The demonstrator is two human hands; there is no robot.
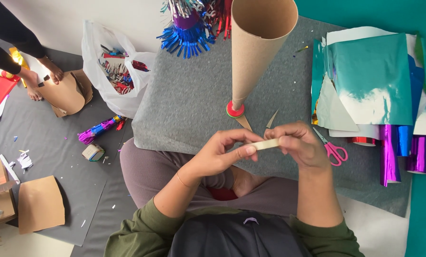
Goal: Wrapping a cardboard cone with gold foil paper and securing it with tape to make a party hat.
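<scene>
My left hand (220,154) and my right hand (301,143) meet over my lap and together pinch a short strip of pale masking tape (265,144) stretched between their fingertips. Just beyond the hands lies a tall brown cardboard cone (256,47) on a grey felt mat (189,104), with its narrow tip pointing towards me. A red and green roll of tape (235,110) rings that tip. Two small pointed cardboard scraps (271,119) lie beside it.
Pink-handled scissors (333,151) lie right of my right hand. Teal foil sheets (372,81) and purple and blue foil rolls (398,152) are stacked at the right. A white plastic bag (110,66) of scraps, a fringed foil piece (189,24), cardboard pieces (40,204) and another person's feet (41,78) are at the left.
</scene>
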